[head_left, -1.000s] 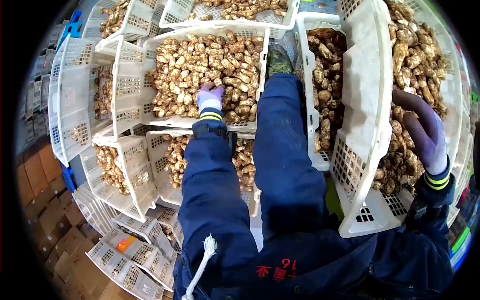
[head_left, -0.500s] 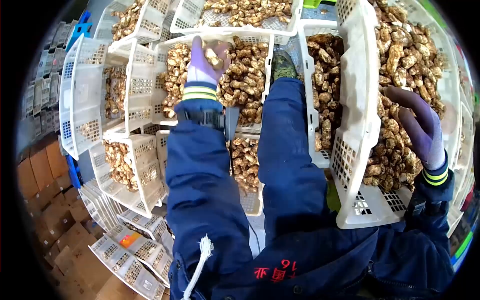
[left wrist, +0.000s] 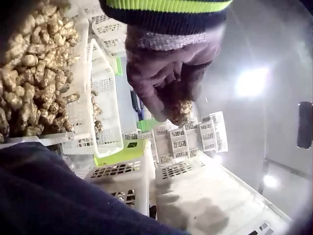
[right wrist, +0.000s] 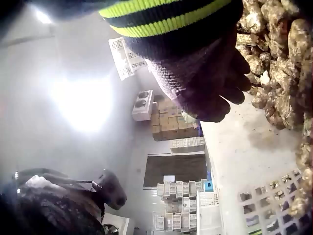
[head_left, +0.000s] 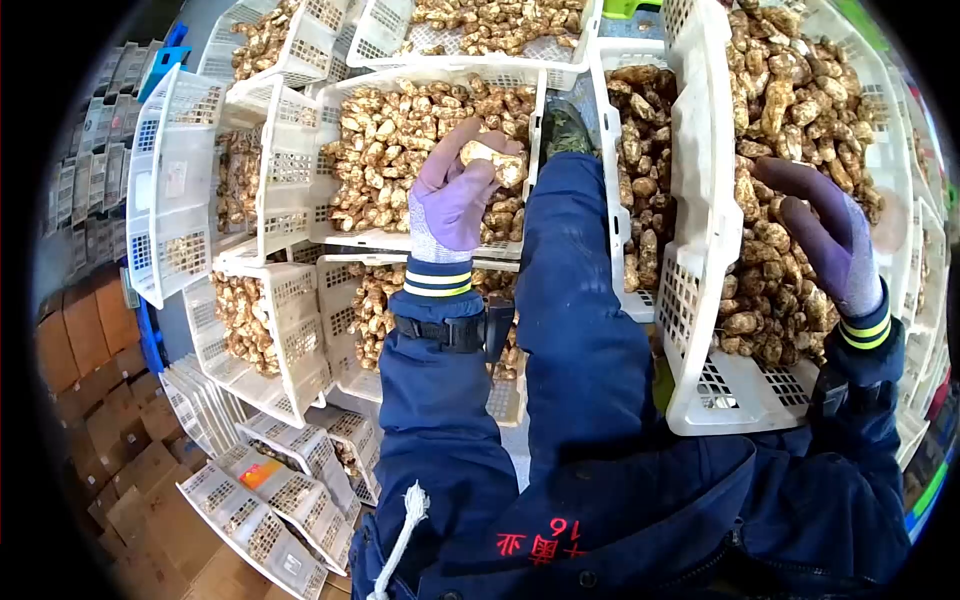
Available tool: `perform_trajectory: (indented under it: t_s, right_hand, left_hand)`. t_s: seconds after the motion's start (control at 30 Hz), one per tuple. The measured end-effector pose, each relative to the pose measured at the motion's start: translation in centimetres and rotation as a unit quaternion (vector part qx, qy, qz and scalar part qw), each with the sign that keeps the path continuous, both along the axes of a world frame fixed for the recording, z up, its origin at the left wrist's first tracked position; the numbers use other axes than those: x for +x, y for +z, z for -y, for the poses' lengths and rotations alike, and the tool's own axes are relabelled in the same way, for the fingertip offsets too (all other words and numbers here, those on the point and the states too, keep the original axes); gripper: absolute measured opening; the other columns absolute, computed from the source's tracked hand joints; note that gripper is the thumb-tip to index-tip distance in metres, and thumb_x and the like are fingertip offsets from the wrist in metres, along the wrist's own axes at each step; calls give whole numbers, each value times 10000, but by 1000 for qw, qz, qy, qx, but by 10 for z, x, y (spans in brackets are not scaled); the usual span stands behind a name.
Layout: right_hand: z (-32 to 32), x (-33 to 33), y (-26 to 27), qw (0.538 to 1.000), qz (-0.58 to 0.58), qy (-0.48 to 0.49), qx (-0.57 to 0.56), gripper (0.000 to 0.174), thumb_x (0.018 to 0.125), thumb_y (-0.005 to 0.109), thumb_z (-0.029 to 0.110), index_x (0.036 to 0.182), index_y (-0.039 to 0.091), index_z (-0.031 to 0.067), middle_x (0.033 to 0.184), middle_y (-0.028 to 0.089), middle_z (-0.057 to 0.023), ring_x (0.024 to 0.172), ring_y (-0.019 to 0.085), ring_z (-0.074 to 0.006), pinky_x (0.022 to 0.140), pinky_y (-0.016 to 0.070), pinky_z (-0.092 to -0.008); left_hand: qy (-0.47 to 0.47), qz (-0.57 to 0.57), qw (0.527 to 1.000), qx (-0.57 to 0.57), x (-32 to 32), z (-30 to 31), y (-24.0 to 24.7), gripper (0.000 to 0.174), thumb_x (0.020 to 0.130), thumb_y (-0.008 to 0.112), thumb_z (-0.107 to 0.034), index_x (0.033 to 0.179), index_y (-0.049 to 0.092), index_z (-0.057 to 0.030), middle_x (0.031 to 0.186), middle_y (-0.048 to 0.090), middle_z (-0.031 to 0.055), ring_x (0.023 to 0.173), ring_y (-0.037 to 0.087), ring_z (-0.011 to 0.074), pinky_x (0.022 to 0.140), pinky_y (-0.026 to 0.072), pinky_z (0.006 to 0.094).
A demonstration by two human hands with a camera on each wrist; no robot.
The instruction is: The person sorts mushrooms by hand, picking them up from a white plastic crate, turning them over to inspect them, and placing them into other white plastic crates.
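Note:
My gloved left hand (head_left: 447,200) pinches a pale, brown-patched mushroom (head_left: 503,166) between thumb and fingers, raised over a white crate (head_left: 385,240) of similar knobbly mushrooms (head_left: 385,150). In the left wrist view the mushroom's rough end (left wrist: 182,111) pokes out from the fingertips. At the right, my gloved right hand (head_left: 838,235) hangs with loosely bent fingers over a tilted white crate (head_left: 700,230) heaped with mushrooms (head_left: 780,285). Nothing shows between its fingers in the right wrist view, where they lie close beside the heap (right wrist: 279,63).
Between my leg and the tilted crate stands a narrow-looking crate of darker mushrooms (head_left: 642,170). More white crates (head_left: 175,190) with mushrooms surround the left and back. Cardboard boxes (head_left: 150,500) lie at the lower left. My booted foot (head_left: 567,130) is beside the middle crate.
My left hand reached into the middle crate, rose with a mushroom, then moved right and back toward me, turning it. The right hand has stayed at the right crate.

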State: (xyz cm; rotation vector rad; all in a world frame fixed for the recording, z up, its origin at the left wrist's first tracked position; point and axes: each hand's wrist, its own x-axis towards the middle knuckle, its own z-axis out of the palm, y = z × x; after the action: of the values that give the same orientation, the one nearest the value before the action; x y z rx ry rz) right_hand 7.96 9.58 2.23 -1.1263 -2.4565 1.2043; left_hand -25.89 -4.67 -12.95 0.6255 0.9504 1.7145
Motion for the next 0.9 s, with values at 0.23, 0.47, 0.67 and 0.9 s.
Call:
perform_trajectory:
  t_s: [0.23, 0.47, 0.67, 0.9]
  right_hand:
    - [-1, 4, -2, 1000, -27, -5, -5, 331, 966, 544, 167, 1256, 597, 17, 1193, 647, -136, 1110, 609, -223, 954, 471, -351]
    - [-3, 7, 5, 999, -32, -6, 0, 330, 971, 543, 176, 1255, 594, 16, 1182, 649, -130, 1102, 610, -218, 945, 477, -346]
    - [-3, 10, -1, 997, -65, -27, -31, 329, 964, 547, 168, 1257, 596, 25, 1176, 654, -103, 1066, 612, -178, 921, 481, -313]
    - [-27, 35, -7, 985, -135, -56, 96, 305, 960, 563, 186, 1231, 618, 59, 1077, 687, -63, 970, 626, -137, 859, 493, -261]
  left_hand:
    - [35, -40, 996, -72, -3, 6, -2, 460, 905, 591, -31, 1347, 482, 37, 1110, 658, 157, 1011, 644, 232, 647, 497, 223]
    - [14, 11, 999, -39, -3, 9, 1, 503, 916, 571, -43, 1391, 427, 39, 1221, 611, 191, 1098, 620, 270, 743, 542, 286]
    - [-26, 131, 990, 56, 2, 24, 8, 569, 938, 519, -48, 1470, 319, -48, 1377, 468, 171, 1240, 514, 335, 1014, 455, 590]
    - [-10, -312, 930, -192, -13, 92, 28, 283, 938, 587, -143, 1178, 614, 7, 1162, 603, 146, 1009, 616, 220, 810, 549, 354]
